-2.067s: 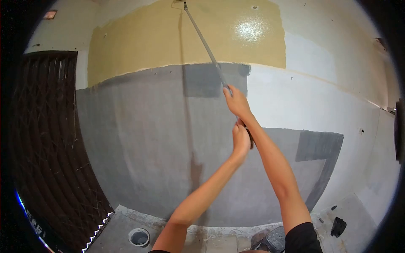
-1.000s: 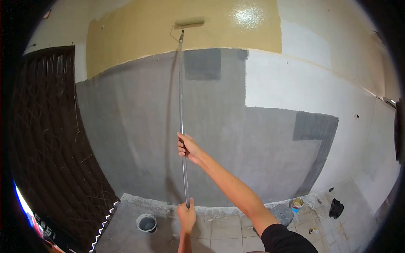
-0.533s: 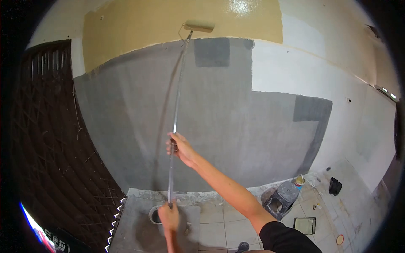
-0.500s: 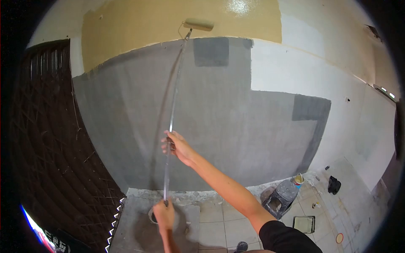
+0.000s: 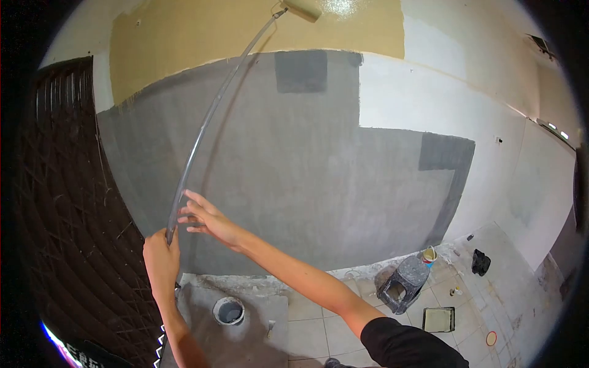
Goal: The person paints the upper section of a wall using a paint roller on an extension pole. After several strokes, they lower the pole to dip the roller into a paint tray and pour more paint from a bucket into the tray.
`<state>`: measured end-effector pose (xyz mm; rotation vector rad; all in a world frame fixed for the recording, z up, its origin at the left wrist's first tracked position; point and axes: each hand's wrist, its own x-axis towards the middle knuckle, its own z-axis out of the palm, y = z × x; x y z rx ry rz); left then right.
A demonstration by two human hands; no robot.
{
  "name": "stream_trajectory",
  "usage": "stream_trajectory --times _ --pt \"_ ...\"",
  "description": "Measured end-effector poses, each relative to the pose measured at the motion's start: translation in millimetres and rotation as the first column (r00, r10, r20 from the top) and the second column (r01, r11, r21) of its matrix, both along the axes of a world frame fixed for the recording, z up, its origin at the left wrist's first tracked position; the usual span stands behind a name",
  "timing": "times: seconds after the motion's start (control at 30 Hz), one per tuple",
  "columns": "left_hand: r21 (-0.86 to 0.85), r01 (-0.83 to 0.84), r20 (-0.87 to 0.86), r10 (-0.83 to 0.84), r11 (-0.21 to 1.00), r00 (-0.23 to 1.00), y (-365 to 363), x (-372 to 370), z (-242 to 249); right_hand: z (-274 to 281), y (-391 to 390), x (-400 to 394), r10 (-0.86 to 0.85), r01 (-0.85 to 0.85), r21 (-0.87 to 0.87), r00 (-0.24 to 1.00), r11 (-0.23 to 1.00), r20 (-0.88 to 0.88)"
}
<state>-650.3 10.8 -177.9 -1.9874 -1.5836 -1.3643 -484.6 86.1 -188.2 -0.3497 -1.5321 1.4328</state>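
Note:
My left hand [image 5: 162, 250] is wrapped round the lower part of a long metal pole [image 5: 204, 126] at the lower left. Just above it, my right hand [image 5: 207, 219] has its fingers spread beside the pole, with the fingertips close to it. The pole leans up to the right and looks curved. At its top, a paint roller [image 5: 300, 11] is against the yellow painted band [image 5: 184, 43] of the wall. Below that band the wall is grey [image 5: 276, 178], with a darker grey patch [image 5: 301, 72] near the top.
A dark folding metal gate [image 5: 73, 184] stands at the left. On the floor are a bucket [image 5: 229, 311], a grey-stained stool [image 5: 405, 283], a small paint can [image 5: 429, 256], a paint tray [image 5: 438, 319], a black bag [image 5: 480, 262] and a round lid [image 5: 491, 338].
My left hand has moved up and left with the pole's lower end. The roller is higher. My right hand has shifted left and its fingers are spread. The bucket has come into clearer view.

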Motion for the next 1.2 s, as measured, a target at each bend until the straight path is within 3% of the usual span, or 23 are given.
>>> stream_trajectory --times 0.1,0.2,0.4,0.5,0.67,0.8,0.93,1.0,1.1,1.2 --pt "-0.005 0.024 0.030 -0.024 1.000 0.999 -6.0 36.9 9.3 15.2 -0.9 16.2 0.006 -0.002 0.078 0.999 0.997 -0.051" --pt "-0.163 0.009 0.048 -0.001 0.987 0.999 -7.2 65.7 13.4 29.0 3.4 50.8 -0.013 0.017 0.099 0.999 0.995 -0.034" --pt "-0.053 -0.006 0.010 0.006 0.999 1.000 -7.2 108.9 0.6 30.8 12.2 98.6 0.015 -0.012 0.113 0.999 0.994 -0.029" --pt "-0.221 -0.033 0.048 0.045 0.975 0.998 -4.6 119.8 1.3 30.1 20.1 105.1 0.025 -0.022 0.111 0.999 0.994 -0.029" --pt "-0.008 -0.021 0.007 0.021 1.000 1.000 19.4 111.5 -17.0 19.8 37.8 103.9 0.030 -0.031 0.112 1.000 0.993 0.004" --pt "0.046 0.024 0.005 -0.024 0.999 1.000 51.1 90.2 -32.9 11.1 54.4 90.2 -0.008 0.004 0.106 0.999 0.994 0.040" --pt "-0.090 0.035 0.045 -0.031 0.995 0.998 79.2 58.7 -40.1 3.5 71.5 63.7 -0.119 0.116 0.094 0.992 0.989 0.032" --pt "-0.195 0.050 0.072 -0.036 0.980 0.997 100.5 30.5 -45.3 -3.5 90.1 39.8 -0.194 0.194 0.160 0.981 0.968 -0.016" --pt "-0.056 0.062 0.052 -0.059 0.997 0.997 136.1 -20.1 -59.7 -5.4 123.4 -8.5 -0.267 0.279 0.170 0.959 0.945 -0.093" --pt "-0.115 0.058 0.032 -0.055 0.992 0.998 174.2 -89.5 -62.9 -1.8 169.9 -71.9 -0.255 0.282 0.123 0.947 0.951 -0.196"
